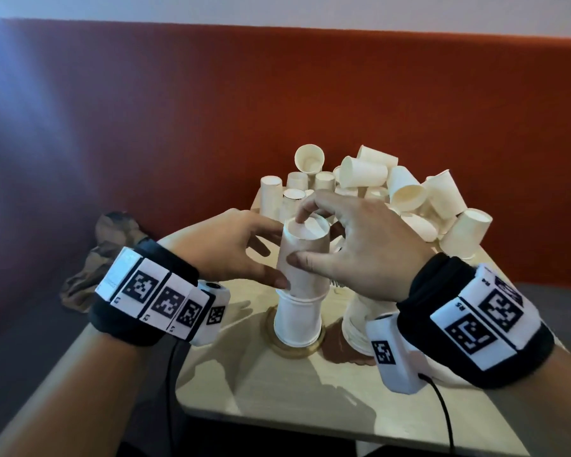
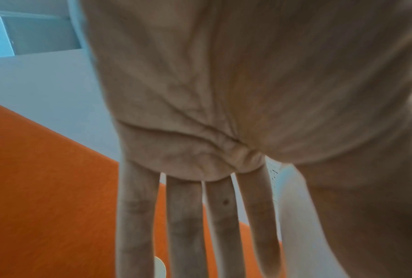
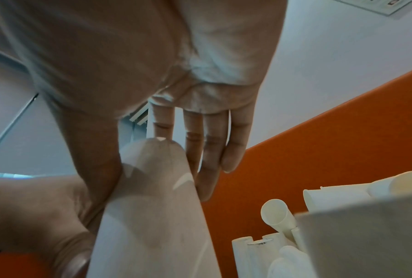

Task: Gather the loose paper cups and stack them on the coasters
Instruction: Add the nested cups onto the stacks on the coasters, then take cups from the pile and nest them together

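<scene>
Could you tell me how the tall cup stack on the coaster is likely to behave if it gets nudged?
The stack is tall and narrow on its coaster, so probably tippy. Being thin paper, it likely feels light and dents easily. Both hands touch it.

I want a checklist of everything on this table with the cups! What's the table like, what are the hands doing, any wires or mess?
Surface: pale wooden table.
Job's things: upside-down cup stack on a round coaster; second stack beside it; top cup going on; loose cups pile behind.
Clutter: crumpled brown cloth on the seat.
Grippers: left hand thumb touches the top cup; right hand pinches it, thumb on the side, finger on top.
Cables: black cable from the right wrist camera, another from the left.
Surroundings: orange padded bench back.
</scene>
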Demonstrator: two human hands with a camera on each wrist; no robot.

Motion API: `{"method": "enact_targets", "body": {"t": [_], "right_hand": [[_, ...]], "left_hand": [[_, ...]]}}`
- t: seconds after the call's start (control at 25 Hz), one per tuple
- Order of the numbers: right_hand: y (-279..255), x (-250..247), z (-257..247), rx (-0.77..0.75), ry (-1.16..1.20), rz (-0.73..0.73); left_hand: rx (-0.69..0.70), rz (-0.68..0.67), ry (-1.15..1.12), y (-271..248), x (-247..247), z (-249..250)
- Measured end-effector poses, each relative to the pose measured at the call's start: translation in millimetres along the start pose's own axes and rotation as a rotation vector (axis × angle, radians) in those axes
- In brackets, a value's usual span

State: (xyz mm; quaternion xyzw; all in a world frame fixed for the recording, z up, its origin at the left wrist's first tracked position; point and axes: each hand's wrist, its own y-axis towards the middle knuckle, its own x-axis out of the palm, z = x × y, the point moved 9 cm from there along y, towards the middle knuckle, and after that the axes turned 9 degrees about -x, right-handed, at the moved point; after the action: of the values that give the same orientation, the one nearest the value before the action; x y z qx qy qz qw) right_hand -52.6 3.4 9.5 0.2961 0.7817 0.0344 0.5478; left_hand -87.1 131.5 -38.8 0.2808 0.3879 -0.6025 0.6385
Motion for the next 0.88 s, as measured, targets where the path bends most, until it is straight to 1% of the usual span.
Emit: {"method": "enact_targets", "body": {"t": [0.16,0.24,0.4,0.6,0.68,0.76,0.84,0.88], "right_hand": [[0,12,3,0.052,-0.142,-0.101],[-2,17,5,0.072,-0.176,-0.142],[-3,31,3,0.031,-0.274,-0.196],[-8,44,6,0.003,-0.36,-0.308],[-7,41,6,-0.013,-0.358,-0.331],[-7,31,7,-0.008,-0.33,-0.346],[-3,13,9,-0.005,-0.292,-0.314],[0,2,10,-0.004,-0.282,-0.283]], "left_hand": [[-0.039,-0.017,0.035,10,11,-6],[-0.042,-0.04,0.028,12,14,-8],[-0.076,-0.072,0.01,13,19,-16],[-0.12,-0.116,-0.008,15,26,-20],[-0.141,-0.104,0.006,17,24,-21],[-0.181,-0.112,0.085,20,21,-22],[-0.237,-0.123,0.186,21,8,-19],[-0.255,-0.106,0.232,22,-3,-16]]}}
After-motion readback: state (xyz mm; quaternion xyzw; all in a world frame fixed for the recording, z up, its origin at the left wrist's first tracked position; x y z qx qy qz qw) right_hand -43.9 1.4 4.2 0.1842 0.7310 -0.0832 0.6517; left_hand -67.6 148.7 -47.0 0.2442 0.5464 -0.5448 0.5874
